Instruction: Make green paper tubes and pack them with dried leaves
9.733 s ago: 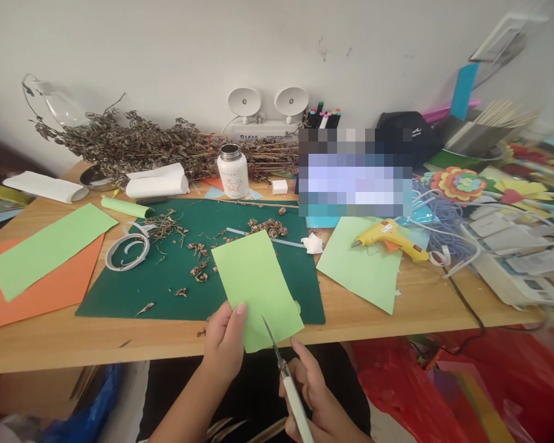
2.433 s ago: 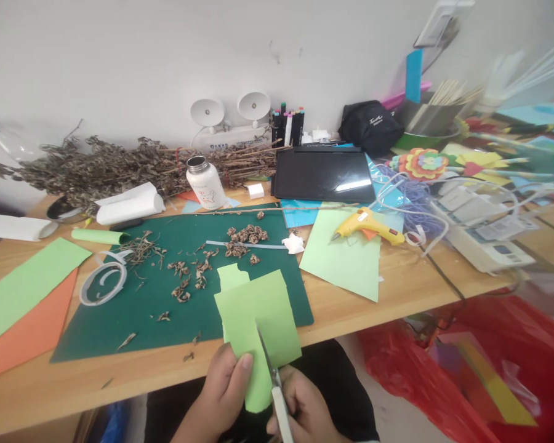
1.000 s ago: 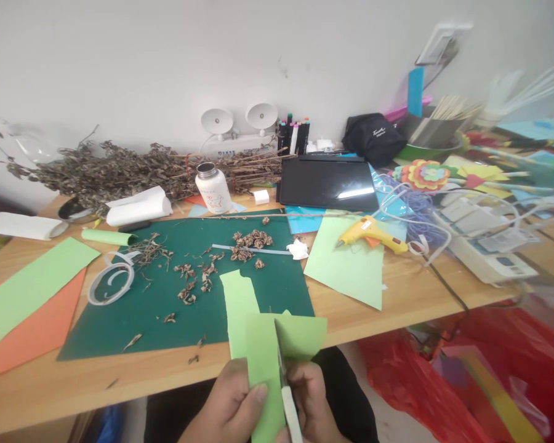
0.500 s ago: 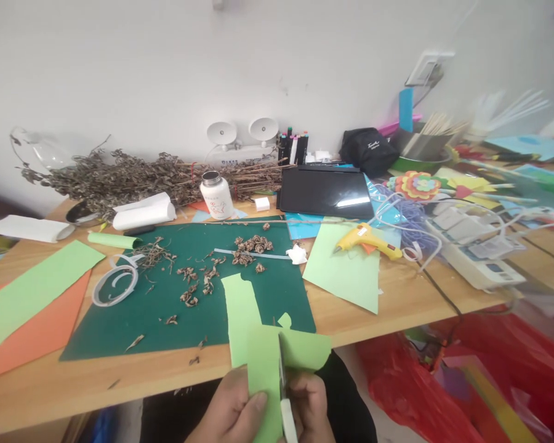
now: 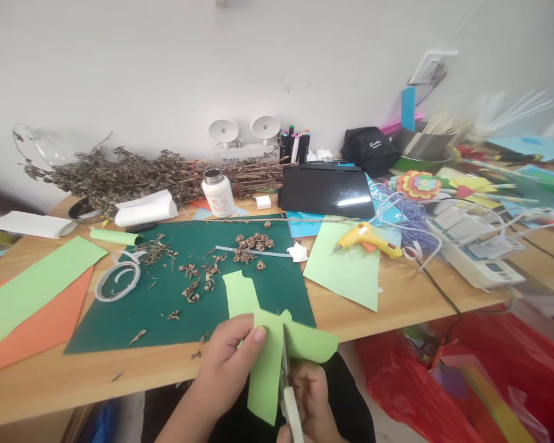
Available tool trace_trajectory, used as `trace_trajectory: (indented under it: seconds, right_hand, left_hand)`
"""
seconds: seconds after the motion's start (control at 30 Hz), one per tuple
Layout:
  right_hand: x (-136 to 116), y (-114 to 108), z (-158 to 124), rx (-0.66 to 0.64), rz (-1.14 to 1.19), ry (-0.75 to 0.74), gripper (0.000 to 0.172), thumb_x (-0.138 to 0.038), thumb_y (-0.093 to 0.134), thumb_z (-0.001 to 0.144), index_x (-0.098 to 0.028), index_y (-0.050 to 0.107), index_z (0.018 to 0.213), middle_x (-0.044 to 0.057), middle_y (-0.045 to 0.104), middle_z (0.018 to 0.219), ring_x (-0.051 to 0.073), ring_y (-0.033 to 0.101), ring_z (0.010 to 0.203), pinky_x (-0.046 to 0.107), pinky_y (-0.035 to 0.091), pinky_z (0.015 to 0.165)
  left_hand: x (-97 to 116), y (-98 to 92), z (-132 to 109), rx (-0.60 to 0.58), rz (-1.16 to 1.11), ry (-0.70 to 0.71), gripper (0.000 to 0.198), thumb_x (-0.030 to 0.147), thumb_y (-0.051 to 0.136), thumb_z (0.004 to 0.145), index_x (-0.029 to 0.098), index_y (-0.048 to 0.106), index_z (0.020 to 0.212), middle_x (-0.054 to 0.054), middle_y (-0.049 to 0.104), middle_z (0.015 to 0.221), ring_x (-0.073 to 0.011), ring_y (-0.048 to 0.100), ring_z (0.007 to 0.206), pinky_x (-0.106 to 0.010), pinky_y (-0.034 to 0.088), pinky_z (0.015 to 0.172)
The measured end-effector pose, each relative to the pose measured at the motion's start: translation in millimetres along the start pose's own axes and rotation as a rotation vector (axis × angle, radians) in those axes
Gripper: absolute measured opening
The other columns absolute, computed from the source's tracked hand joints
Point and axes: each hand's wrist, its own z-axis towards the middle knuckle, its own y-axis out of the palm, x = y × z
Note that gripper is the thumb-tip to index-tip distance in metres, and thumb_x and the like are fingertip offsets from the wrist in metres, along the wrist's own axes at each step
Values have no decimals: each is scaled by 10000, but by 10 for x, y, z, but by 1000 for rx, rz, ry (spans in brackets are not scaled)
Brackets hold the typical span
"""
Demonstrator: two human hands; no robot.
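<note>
A piece of light green paper (image 5: 266,363) is pinched by my left hand (image 5: 233,354), thumb on top near its upper left edge. My right hand (image 5: 311,394) is closed on scissors (image 5: 292,406) with pale handles. Their blades run up through the paper, and a flap of it spreads out to the right. Behind, another light green paper strip (image 5: 240,292) with a torn-looking edge lies on the dark green cutting mat (image 5: 138,320). Dried brown flower heads (image 5: 253,245) and loose curled bits are scattered over the mat.
A yellow glue gun (image 5: 369,239) rests on pale green paper at the right, near a white power strip (image 5: 484,264) with cords. A black tablet (image 5: 325,192), a white bottle (image 5: 218,194) and dried stems (image 5: 133,175) line the back. A red plastic bag (image 5: 397,381) sits below the table edge.
My left hand has moved up along the paper to grip it nearer its top. The paper has tilted, and its cut flap has swung slightly to the right and down.
</note>
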Motion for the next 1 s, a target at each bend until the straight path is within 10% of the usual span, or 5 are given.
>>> trace_trajectory:
  seconds: [0.47, 0.8, 1.0]
  right_hand:
    - [-197, 47, 4, -51, 104, 48, 631, -696, 528, 603, -286, 246, 992, 27, 522, 872, 172, 536, 715, 295, 412, 596]
    - [-326, -16, 119, -195, 116, 19, 770, -701, 512, 607, -273, 138, 1126, 115, 460, 1055, 278, 511, 986, 448, 394, 844]
    - [-126, 28, 53, -136, 110, -57, 711, -688, 480, 645, -272, 157, 1123, 111, 480, 1027, 245, 533, 878, 395, 441, 703]
  left_hand:
    - [-80, 134, -91, 168, 115, 45, 425, 380, 376, 819, 175, 283, 458, 45, 260, 463, -67, 274, 424, -198, 247, 404]
    - [-23, 82, -44, 33, 303, 265, 362, 208, 340, 821, 169, 258, 471, 44, 274, 449, -65, 295, 417, -190, 242, 412]
    - [-30, 49, -38, 17, 311, 304, 345, 189, 343, 824, 167, 255, 492, 47, 260, 464, -58, 287, 418, -178, 239, 413]
